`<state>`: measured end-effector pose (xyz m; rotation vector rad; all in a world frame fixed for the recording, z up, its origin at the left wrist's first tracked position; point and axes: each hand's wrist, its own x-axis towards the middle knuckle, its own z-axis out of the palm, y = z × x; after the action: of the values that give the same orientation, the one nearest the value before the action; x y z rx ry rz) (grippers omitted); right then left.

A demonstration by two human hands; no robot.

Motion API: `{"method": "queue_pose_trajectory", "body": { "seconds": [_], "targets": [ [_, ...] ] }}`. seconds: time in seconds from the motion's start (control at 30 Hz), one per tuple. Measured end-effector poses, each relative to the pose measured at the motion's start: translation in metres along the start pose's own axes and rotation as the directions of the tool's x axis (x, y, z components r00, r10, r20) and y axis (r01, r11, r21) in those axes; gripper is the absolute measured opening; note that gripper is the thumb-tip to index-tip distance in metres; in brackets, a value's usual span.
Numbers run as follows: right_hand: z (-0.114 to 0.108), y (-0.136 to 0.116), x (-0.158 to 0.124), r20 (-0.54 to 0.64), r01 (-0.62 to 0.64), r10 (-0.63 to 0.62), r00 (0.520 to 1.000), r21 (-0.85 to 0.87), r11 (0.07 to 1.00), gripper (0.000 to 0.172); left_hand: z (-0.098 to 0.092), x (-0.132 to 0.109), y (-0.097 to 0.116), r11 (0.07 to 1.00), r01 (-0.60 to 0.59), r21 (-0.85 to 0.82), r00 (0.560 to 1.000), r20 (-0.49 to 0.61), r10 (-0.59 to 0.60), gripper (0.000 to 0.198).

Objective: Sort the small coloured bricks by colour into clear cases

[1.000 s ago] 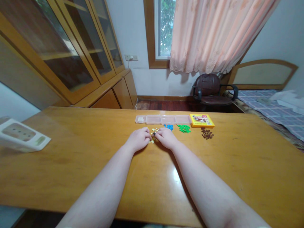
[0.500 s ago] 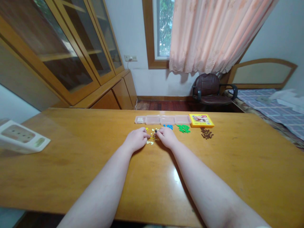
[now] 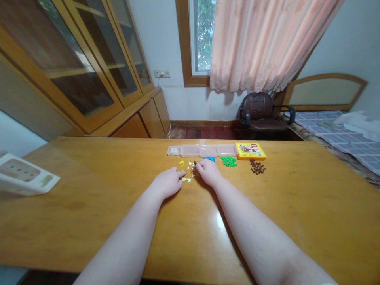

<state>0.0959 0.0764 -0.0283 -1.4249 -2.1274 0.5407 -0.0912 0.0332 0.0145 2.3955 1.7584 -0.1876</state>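
Observation:
My left hand (image 3: 168,183) rests low over the table, its index finger stretched out to the small pieces and the other fingers loosely bent. Just beyond that fingertip lie several yellow pieces (image 3: 182,162), and pale cream pieces (image 3: 187,180) lie beside it. My right hand (image 3: 209,172) is bent inward on the other side, thumb and finger close together around something small and dark at the tip, which I cannot make out. Its other fingers are hidden under the hand. A blue pile of pieces (image 3: 209,159) shows partly behind it.
Green pieces (image 3: 228,161) and brown pieces (image 3: 258,167) lie in piles to the right. Behind them stand a clear compartment tray (image 3: 190,150) and a yellow box (image 3: 251,151). A white plastic container (image 3: 28,174) sits at the left of the wooden table (image 3: 89,221).
My left hand has drawn back slightly toward me and left, its index finger now pointing out, uncovering yellow pieces. The right hand has stayed almost in place. The view has shifted slightly.

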Motion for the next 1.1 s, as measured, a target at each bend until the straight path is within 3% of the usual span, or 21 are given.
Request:
{"method": "queue_pose_trajectory", "body": {
  "seconds": [0.33, 0.4, 0.57, 0.67, 0.9, 1.1],
  "targets": [
    [0.001, 0.001, 0.001, 0.005, 0.0, 0.0, 1.0, 0.004, 1.0, 0.042, -0.002, 0.008, -0.008, 0.992, 0.129, -0.017, 0.988, -0.085, -0.13, 0.052],
    [0.001, 0.001, 0.001, -0.001, -0.004, 0.004, 1.0, 0.005, 1.0, 0.043, -0.004, 0.005, -0.006, 0.99, 0.14, 0.006, 0.989, -0.051, -0.139, 0.048],
    [0.002, 0.003, 0.001, -0.006, -0.039, 0.039, 0.999, 0.023, 0.999, 0.043, 0.001, 0.003, -0.001, 0.993, 0.118, -0.026, 0.991, 0.068, -0.116, 0.044],
    [0.002, 0.003, 0.002, 0.001, -0.049, 0.049, 0.999, 0.023, 0.999, 0.043, 0.004, 0.006, -0.001, 0.993, 0.115, -0.005, 0.993, 0.026, -0.115, 0.046],
    [0.0, 0.001, 0.002, 0.01, -0.063, 0.063, 0.998, 0.037, 0.997, 0.043, 0.001, 0.005, 0.006, 0.996, 0.068, 0.05, 0.979, -0.198, -0.057, 0.044],
    [0.001, 0.001, 0.002, -0.005, -0.059, 0.059, 0.998, 0.043, 0.997, 0.042, 0.019, 0.009, 0.013, 1.0, -0.005, -0.001, 0.993, -0.115, 0.005, 0.047]
  ]
}}
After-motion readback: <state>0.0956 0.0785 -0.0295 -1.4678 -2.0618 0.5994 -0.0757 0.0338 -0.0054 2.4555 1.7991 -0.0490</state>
